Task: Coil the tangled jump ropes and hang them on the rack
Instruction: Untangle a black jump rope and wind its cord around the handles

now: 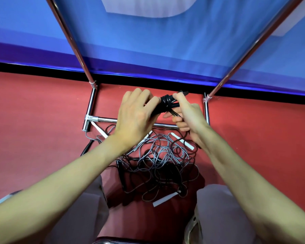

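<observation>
While our left hand (136,113) grips one black rope bundle (165,104), our right hand (187,113) pinches its cord (glossy, tightly wound); near us, tangled ropes (158,162) are uncountable.

1. The left hand (136,117) covers most of the black rope bundle (165,104); its handles cannot be told.
2. The rack (93,118) uprights run off the top edge.
3. The forearms hide parts of the tangled ropes (158,162); how many lie there cannot be counted.
4. The right hand (188,117) fingers hide where the rope strand ends.
</observation>
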A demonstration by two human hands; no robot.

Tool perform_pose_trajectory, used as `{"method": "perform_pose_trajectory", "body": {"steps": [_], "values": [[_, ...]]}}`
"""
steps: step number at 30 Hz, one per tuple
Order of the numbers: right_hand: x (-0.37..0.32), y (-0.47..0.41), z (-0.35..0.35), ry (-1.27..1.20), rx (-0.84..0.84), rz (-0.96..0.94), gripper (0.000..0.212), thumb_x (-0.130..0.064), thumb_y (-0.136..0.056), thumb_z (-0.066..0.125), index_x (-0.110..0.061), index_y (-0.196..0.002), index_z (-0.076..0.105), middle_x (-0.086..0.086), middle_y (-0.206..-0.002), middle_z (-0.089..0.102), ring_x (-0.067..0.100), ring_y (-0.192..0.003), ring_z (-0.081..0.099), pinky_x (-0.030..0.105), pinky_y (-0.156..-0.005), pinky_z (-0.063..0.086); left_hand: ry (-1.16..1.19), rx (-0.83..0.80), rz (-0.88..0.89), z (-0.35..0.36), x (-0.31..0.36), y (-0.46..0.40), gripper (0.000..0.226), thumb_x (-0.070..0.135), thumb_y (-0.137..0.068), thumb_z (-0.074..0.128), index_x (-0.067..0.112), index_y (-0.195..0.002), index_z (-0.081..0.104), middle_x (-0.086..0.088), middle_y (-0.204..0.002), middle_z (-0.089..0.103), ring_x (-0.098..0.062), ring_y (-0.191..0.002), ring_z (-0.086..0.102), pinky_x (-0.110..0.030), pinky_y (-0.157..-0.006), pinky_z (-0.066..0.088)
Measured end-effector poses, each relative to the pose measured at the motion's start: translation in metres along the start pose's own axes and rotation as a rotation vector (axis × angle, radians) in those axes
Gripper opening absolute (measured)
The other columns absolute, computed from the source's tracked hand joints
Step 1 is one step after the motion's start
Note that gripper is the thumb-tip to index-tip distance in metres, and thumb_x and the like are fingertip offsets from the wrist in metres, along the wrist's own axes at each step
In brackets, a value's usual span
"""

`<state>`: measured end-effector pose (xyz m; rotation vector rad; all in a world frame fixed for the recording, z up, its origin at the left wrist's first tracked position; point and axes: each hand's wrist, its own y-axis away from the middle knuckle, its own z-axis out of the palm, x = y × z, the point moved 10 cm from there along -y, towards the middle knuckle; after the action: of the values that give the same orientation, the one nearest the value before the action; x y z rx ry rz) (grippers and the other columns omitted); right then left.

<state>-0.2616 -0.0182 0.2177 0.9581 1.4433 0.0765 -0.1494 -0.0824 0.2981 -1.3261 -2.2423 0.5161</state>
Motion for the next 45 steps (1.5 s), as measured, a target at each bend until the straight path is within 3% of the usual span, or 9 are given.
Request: {"method": "perform_pose_trajectory", "body": {"steps": [6, 12, 16, 21, 25, 29, 33, 43, 45], "values": [[-0.009, -0.006, 0.006, -0.049, -0.066, -0.126, 0.046, -0.038, -0.093, 0.051, -0.001, -0.075, 0.072, -0.004, -0.054, 0.032, 0.009, -0.043, 0.018, 0.018, -0.037, 0.015, 0.082, -0.023, -0.037, -0.003, -0.007, -0.002, 0.026, 0.01, -0.08, 0.071, 0.009, -0.087, 0.046, -0.012, -0.081, 0.048, -0.025, -0.073, 0.035, -0.034, -0.057, 0.025], [-0.004, -0.005, 0.006, -0.08, -0.063, -0.068, 0.051, -0.062, -0.085, 0.056, -0.02, -0.058, 0.047, -0.002, -0.053, 0.034, 0.011, -0.041, 0.021, 0.02, -0.039, 0.015, 0.026, 0.106, 0.101, -0.016, 0.016, 0.001, 0.031, -0.005, -0.081, 0.063, 0.011, -0.084, 0.037, -0.014, -0.071, 0.048, -0.024, -0.069, 0.028, -0.029, -0.061, 0.014], [-0.005, -0.008, 0.002, -0.086, -0.045, -0.083, 0.038, -0.046, -0.092, 0.054, -0.023, -0.065, 0.044, -0.004, -0.052, 0.033, 0.009, -0.042, 0.019, 0.02, -0.039, 0.014, 0.062, 0.073, 0.11, -0.009, 0.018, 0.004, 0.025, -0.004, -0.081, 0.064, 0.009, -0.092, 0.046, -0.014, -0.08, 0.052, -0.024, -0.073, 0.032, -0.033, -0.06, 0.022], [-0.019, -0.009, -0.008, -0.071, 0.015, -0.198, 0.038, -0.027, -0.097, 0.047, -0.02, -0.061, 0.039, -0.01, -0.043, 0.034, 0.006, -0.038, 0.023, 0.017, -0.037, 0.02, 0.471, -0.333, -0.459, 0.04, -0.02, 0.018, 0.053, 0.02, -0.068, 0.083, 0.013, -0.102, 0.043, 0.002, -0.095, 0.049, -0.015, -0.082, 0.044, -0.024, -0.067, 0.033], [-0.029, -0.009, -0.003, -0.022, -0.058, -0.302, 0.042, -0.026, -0.102, 0.044, -0.019, -0.061, 0.037, -0.008, -0.045, 0.03, 0.005, -0.039, 0.023, 0.017, -0.04, 0.02, 1.108, -0.742, -0.974, 0.075, -0.02, 0.046, 0.046, 0.031, -0.075, 0.079, 0.0, -0.105, 0.061, -0.009, -0.085, 0.068, -0.017, -0.067, 0.062, -0.025, -0.059, 0.052], [-0.028, -0.006, 0.011, 0.01, -0.169, -0.343, 0.035, -0.029, -0.103, 0.042, -0.008, -0.076, 0.05, 0.004, -0.055, 0.032, 0.007, -0.042, 0.024, 0.017, -0.04, 0.021, 1.486, -1.037, -1.086, 0.069, 0.011, 0.056, 0.033, 0.034, -0.079, 0.061, 0.003, -0.089, 0.063, -0.007, -0.071, 0.066, -0.017, -0.055, 0.061, -0.02, -0.043, 0.047], [-0.028, -0.005, 0.016, -0.104, -0.218, -0.314, 0.041, -0.037, -0.101, 0.046, -0.006, -0.077, 0.057, 0.016, -0.064, 0.048, 0.015, -0.046, 0.03, 0.019, -0.041, 0.023, 1.537, -0.911, -1.082, 0.067, 0.008, 0.048, 0.021, 0.029, -0.079, 0.062, 0.01, -0.071, 0.057, 0.001, -0.053, 0.038, -0.009, -0.039, 0.034, -0.015, -0.032, 0.017], [-0.027, -0.002, 0.036, -0.065, -0.242, -0.41, 0.041, -0.038, -0.1, 0.047, -0.021, -0.074, 0.074, 0.013, -0.056, 0.053, 0.016, -0.046, 0.033, 0.021, -0.042, 0.025, 1.58, -0.824, -1.108, 0.069, 0.002, 0.045, 0.079, 0.072, -0.088, 0.03, 0.005, -0.057, 0.06, -0.006, -0.049, 0.038, -0.017, -0.036, 0.034, -0.024, -0.039, 0.012], [-0.029, 0.001, 0.037, -0.022, -0.256, -0.448, 0.05, -0.045, -0.096, 0.049, -0.007, -0.069, 0.065, 0.015, -0.058, 0.047, 0.012, -0.045, 0.034, 0.019, -0.043, 0.024, 1.509, -0.876, -1.104, 0.071, 0.001, 0.049, 0.076, 0.072, -0.088, 0.032, 0.008, -0.056, 0.059, -0.005, -0.049, 0.037, -0.017, -0.036, 0.034, -0.021, -0.036, 0.016]]}}
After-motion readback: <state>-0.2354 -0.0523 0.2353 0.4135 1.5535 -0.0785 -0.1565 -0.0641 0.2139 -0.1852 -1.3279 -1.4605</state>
